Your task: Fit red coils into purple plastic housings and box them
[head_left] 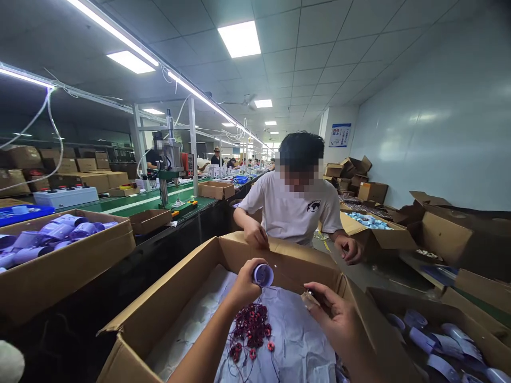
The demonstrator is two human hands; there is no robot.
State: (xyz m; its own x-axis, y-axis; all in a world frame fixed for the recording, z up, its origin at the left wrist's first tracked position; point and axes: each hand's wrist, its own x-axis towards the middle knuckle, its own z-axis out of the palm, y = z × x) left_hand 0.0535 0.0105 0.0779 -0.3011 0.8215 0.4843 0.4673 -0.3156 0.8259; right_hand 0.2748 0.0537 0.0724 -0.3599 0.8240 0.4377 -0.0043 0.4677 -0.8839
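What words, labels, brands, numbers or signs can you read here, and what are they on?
Nothing reads clearly.
Wall poster: red and smaller lettering, too blurred.
White shirt: dark emblem, no legible letters.
Purple cup in the left hand: no readable text.

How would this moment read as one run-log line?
left hand: holding purple cylinder | right hand: pinching small object, kind unclear | cardboard box: red wired parts on white sheet | opposite: co-worker
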